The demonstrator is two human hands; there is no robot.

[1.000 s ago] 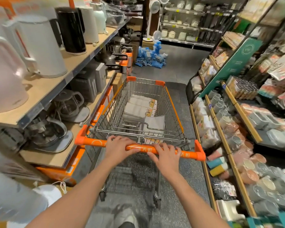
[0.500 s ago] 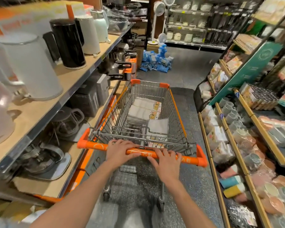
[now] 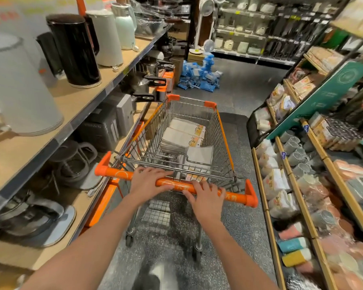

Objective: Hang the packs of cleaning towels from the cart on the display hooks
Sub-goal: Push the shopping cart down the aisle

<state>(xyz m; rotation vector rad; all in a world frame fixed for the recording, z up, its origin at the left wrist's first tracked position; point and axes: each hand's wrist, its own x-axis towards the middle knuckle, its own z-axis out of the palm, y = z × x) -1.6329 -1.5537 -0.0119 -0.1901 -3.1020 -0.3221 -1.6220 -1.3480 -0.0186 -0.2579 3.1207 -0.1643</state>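
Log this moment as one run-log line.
phase: pushing cart | left hand: on orange handle | right hand: on handle | towel packs: in cart | hung: none yet

Inspector: Wire shopping cart [image 3: 197, 130]?
Clerk: Silver mesh, orange handle and corners. Inside it, flat white towel packs [image 3: 182, 139] with orange-yellow labels.
Inspector: Beyond the cart?
Clerk: Blue packets [image 3: 199, 77] on speckled grey floor [image 3: 245, 222].
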